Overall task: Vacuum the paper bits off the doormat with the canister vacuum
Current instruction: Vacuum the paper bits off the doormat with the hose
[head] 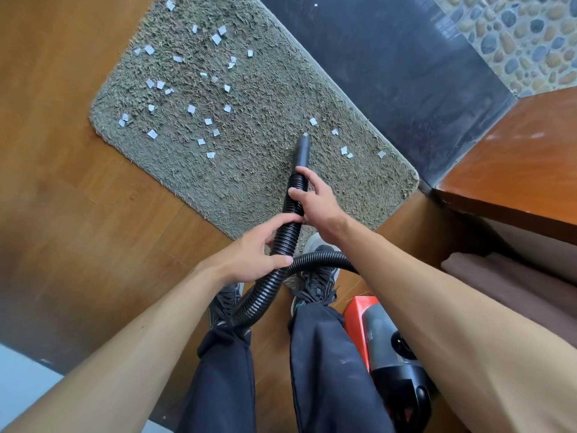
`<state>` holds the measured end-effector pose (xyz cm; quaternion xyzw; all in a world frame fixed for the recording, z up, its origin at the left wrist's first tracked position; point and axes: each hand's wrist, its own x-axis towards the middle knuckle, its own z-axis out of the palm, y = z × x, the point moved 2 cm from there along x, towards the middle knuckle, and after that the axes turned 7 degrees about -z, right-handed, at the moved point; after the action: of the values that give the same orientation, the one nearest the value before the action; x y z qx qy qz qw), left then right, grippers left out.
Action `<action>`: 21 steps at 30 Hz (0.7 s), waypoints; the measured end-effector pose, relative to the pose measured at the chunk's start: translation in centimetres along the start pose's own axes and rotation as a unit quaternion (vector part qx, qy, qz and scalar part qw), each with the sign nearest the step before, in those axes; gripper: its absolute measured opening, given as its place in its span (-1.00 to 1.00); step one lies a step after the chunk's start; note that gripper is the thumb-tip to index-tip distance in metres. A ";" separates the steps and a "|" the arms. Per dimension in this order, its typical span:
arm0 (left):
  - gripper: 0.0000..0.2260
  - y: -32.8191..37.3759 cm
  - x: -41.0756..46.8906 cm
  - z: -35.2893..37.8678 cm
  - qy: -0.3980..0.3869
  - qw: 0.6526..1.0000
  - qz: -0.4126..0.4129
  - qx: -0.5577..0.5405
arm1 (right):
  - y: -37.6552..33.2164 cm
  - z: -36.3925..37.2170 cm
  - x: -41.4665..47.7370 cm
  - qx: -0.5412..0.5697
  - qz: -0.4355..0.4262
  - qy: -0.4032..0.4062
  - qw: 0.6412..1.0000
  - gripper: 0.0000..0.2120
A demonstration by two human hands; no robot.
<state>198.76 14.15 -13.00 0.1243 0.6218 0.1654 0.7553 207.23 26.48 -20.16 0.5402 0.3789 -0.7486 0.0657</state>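
Bare forearms (140, 348) reach up from the bottom edge. The left hand (249, 257) and, just above it, the right hand (315, 201) both grip the black ribbed hose (282, 242). Its nozzle (302, 151) points into the grey doormat (249, 176) at centre frame. White paper bits (191, 108) dot the mat's upper left, and the canister vacuum (384, 345) sits lower right.

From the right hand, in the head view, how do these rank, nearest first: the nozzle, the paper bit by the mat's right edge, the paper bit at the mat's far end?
1. Nozzle, just ahead of the right hand, at the hose end.
2. Right-edge paper bit, right of the nozzle.
3. Far-end paper bit, top left of the doormat.
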 end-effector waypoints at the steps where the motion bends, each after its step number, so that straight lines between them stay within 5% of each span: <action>1: -0.42 0.2 0.2 -0.3 0.004 1.000 0.001 -0.001 | -0.4 0.1 0.3 -0.001 -0.003 0.000 1.000 -0.50; 21: -0.43 3.5 2.3 -1.0 -0.003 1.000 0.004 0.005 | -2.6 -2.3 1.7 0.019 -0.017 0.071 0.997 -0.52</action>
<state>197.87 18.22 -13.88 0.1308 0.6196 0.1653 0.7561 207.01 30.30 -20.62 0.5866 0.3777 -0.7163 0.0154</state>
